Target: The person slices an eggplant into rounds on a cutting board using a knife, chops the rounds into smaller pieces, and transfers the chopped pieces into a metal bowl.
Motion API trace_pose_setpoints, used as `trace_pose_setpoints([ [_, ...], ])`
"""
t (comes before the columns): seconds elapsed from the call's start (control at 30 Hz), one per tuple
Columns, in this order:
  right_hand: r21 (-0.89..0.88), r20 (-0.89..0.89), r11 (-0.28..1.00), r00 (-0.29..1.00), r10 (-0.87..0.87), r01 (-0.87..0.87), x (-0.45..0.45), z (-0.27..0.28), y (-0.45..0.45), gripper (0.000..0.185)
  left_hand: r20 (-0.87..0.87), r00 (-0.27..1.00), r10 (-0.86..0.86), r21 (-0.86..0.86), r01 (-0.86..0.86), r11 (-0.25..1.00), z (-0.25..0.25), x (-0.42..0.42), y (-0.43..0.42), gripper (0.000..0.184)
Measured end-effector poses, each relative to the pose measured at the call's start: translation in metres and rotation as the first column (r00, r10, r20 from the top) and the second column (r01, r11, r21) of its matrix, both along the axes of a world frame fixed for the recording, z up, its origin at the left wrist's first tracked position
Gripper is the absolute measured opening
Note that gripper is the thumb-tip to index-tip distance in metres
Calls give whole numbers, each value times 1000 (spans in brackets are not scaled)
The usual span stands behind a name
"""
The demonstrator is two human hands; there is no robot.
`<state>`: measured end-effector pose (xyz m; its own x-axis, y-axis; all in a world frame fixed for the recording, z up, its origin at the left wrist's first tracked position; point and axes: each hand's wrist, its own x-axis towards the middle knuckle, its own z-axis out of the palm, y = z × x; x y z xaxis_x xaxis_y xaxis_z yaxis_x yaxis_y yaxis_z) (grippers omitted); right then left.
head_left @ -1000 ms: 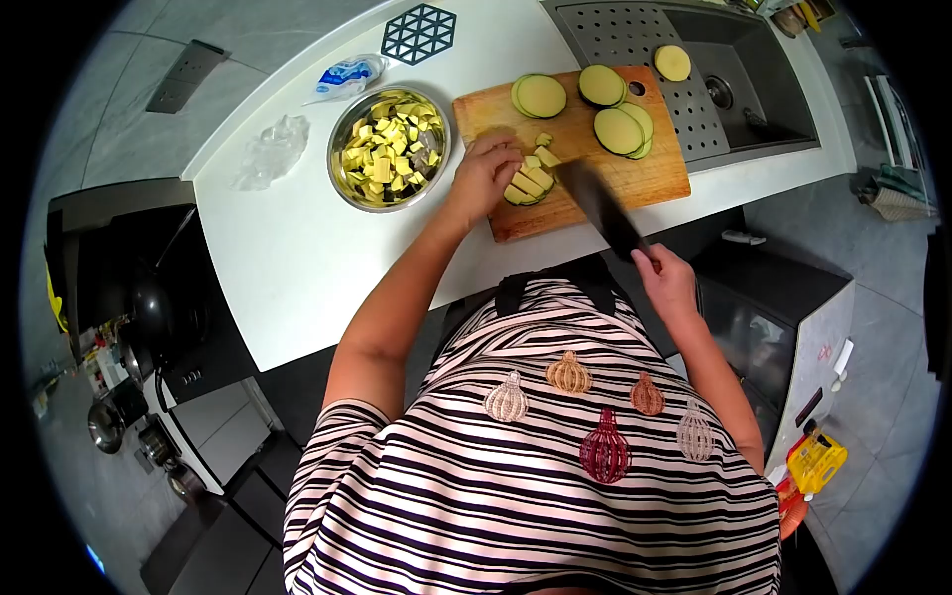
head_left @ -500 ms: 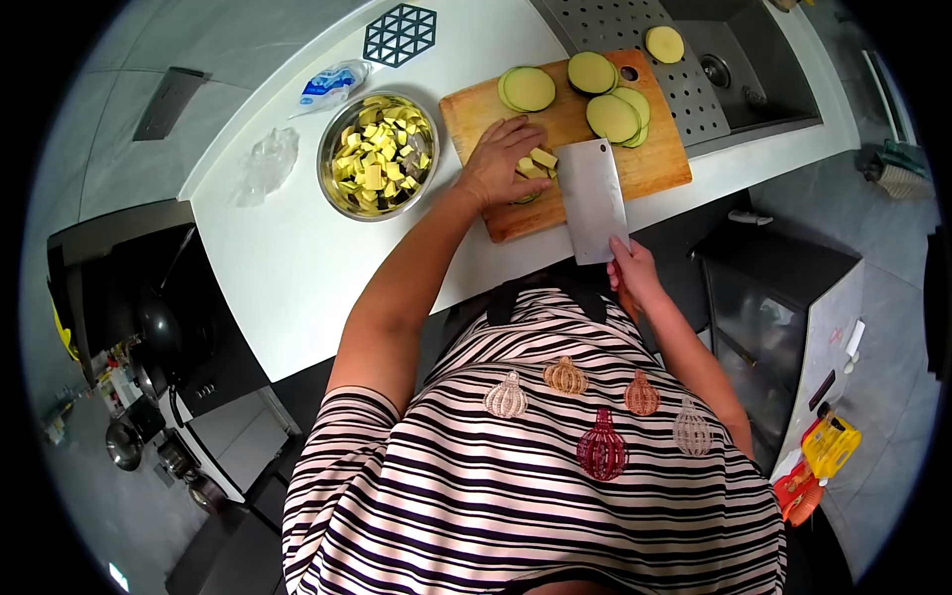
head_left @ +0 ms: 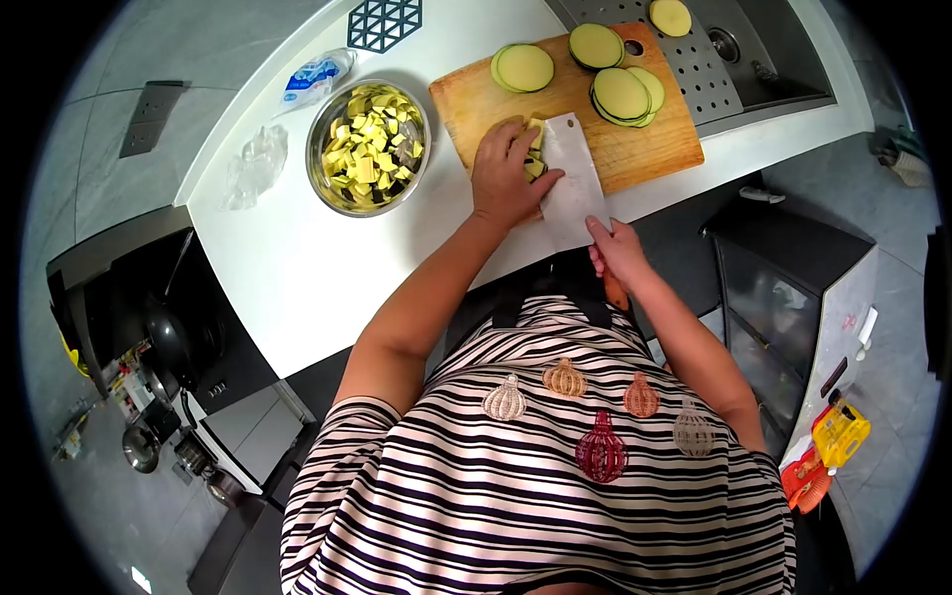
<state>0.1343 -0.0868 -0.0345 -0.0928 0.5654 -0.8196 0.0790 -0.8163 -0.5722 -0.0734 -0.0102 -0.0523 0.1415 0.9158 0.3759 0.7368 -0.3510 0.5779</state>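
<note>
My left hand (head_left: 506,177) cups several cut eggplant pieces (head_left: 536,164) on the wooden cutting board (head_left: 635,149), its thumb reaching the blade beside them. The fingers partly cover the pieces. In my right hand (head_left: 619,250) is a cleaver (head_left: 572,183), its broad blade lying nearly flat along the right side of the pieces, over the board's near edge. Round eggplant slices (head_left: 622,94) with pale flesh lie in small stacks on the far part of the board. Left of the board, a steel bowl (head_left: 315,164) holds many eggplant chunks (head_left: 372,149).
A sink (head_left: 769,94) with a perforated drain tray (head_left: 684,74) lies behind the board, one slice (head_left: 670,17) on the tray. Near the bowl are a blue-and-white plastic packet (head_left: 315,79), a crumpled clear bag (head_left: 260,164) and a dark hexagonal trivet (head_left: 385,22). A stove (head_left: 198,327) stands at left.
The cleaver has moved left against the cut pieces. My left hand has drawn nearer to me and curled around them. The whole view has shifted slightly.
</note>
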Motion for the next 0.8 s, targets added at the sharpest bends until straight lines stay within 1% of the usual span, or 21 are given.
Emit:
trace_pose_setpoints([
  [0.03,3,-7,1000,1000,22,-22,-4,-3,-1,35,0,1000,2,-3,-2,1000,-1,1,-1,68],
  [0.1,1,-15,999,999,49,-49,-10,-7,-3,34,2,996,85,34,-85,996,-4,2,-3,63],
  [0.13,26,-32,997,997,76,-75,-14,-8,-2,34,1,996,89,33,-89,996,-5,2,-4,63],
  [0.2,54,-47,993,993,104,-102,-23,-10,4,34,29,978,206,72,-208,976,-10,3,-3,62],
  [0.23,82,-44,990,992,122,-118,-29,-10,7,34,31,977,209,72,-211,975,-13,5,-2,62],
  [0.3,110,-38,984,988,147,-142,-38,-9,9,34,135,930,341,79,-353,932,-15,9,-1,63],
  [0.33,131,-30,977,984,176,-171,-43,-9,10,33,137,927,349,81,-362,929,-13,10,-1,63],
  [0.4,160,-21,964,976,219,-213,-48,-8,13,33,175,897,405,28,-416,909,-10,11,0,64],
  [0.43,141,-7,974,983,181,-178,-47,-6,11,32,179,891,417,34,-429,902,-10,11,-1,64],
  [0.47,123,8,981,989,148,-148,-45,-4,9,31,213,894,394,34,-410,911,-9,12,-2,64],
  [0.53,169,39,966,981,190,-194,-43,14,9,31,306,877,372,26,-398,917,-1,13,-4,63],
  [0.6,231,101,940,967,234,-252,-47,37,16,31,306,861,406,69,-446,892,20,6,-3,62],
  [0.63,234,100,934,962,253,-269,-52,48,22,31,307,853,422,103,-471,876,34,1,-2,62],
  [0.67,291,114,893,940,322,-342,-57,58,29,31,289,846,448,151,-502,852,44,-9,1,61],
  [0.7,349,134,844,913,385,-408,-63,67,36,31,293,840,456,159,-513,844,49,-20,3,61],
  [0.77,343,124,832,899,420,-436,-80,84,51,31,313,775,548,202,-619,759,57,-41,10,58],
  [0.8,350,149,808,880,452,-474,-88,94,57,32,320,756,571,207,-644,736,62,-52,12,55],
])
